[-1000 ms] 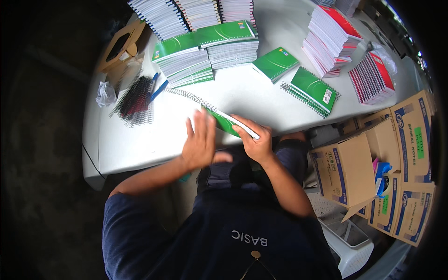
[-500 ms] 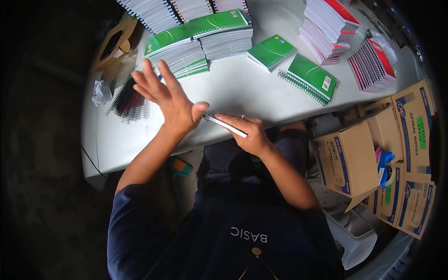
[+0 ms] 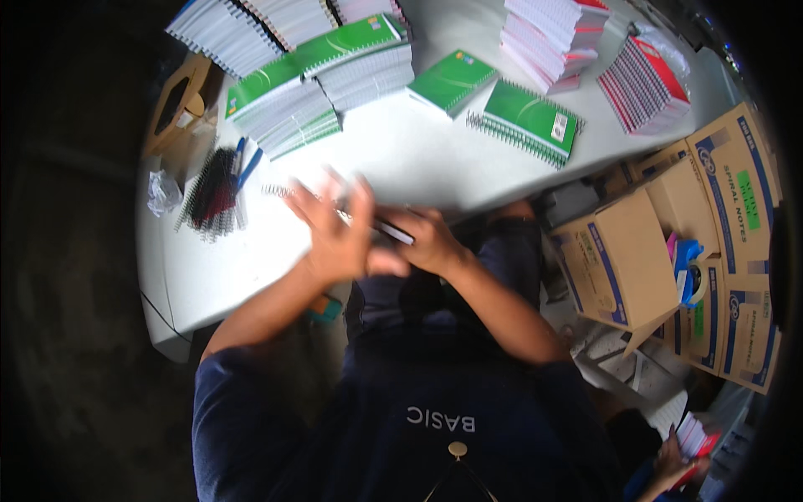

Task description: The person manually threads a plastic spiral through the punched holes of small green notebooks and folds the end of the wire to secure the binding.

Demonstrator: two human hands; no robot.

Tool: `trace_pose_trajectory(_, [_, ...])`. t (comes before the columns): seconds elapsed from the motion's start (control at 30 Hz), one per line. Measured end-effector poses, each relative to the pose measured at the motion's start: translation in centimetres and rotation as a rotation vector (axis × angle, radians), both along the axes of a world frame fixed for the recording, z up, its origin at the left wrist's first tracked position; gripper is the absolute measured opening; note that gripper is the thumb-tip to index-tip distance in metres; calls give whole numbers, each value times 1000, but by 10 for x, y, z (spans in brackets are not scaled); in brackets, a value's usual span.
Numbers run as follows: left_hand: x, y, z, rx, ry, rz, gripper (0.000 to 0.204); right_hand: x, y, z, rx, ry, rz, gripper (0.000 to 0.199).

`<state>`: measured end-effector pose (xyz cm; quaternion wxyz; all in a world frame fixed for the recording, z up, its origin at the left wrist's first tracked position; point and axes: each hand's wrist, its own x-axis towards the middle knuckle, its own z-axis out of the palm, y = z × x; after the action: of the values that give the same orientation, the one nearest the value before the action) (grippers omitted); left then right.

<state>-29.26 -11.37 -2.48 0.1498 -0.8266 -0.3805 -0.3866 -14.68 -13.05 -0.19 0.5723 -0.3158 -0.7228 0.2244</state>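
My right hand grips a thin notebook, held nearly edge-on at the table's near edge. A loose spiral wire sticks out from the notebook's far left end, over the table. My left hand, smeared by motion, has its fingers spread and passes in front of the wire and part of the notebook. Whether its palm touches them I cannot tell. Left of it lie a heap of black spiral wires and a blue-handled tool.
Green notebook stacks stand at the back left; a green wire-bound pile lies right of centre. Red-covered notebooks stand far right. Cardboard boxes are beside me. Another person's hand holds red-covered notebooks at lower right.
My left hand has swung down and right, from above the notebook to across it. The wire now shows reaching out leftward. Another person's hand has come into view at lower right.
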Motion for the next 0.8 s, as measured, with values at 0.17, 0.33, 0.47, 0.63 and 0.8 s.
trace_pose_trajectory(0.17, [9, -20, 16, -237, 135, -530, 106, -1, 7, -4, -235, 109, -1, 34])
trace_pose_trajectory(0.33, [-15, -1, 39, -239, 242, -116, 57, 10, 16, -3, -259, 134, 64, 35])
trace_pose_trajectory(0.47, [-8, 18, 79, -320, 370, -254, 43, 15, 20, 2, -468, 125, 42, 24])
trace_pose_trajectory(0.63, [11, 21, 123, -382, 279, -242, 35, 12, 22, 7, -617, 152, 85, 22])
trace_pose_trajectory(0.8, [16, 24, 126, -526, 377, -284, 23, 14, 22, 3, -625, 79, 73, 19])
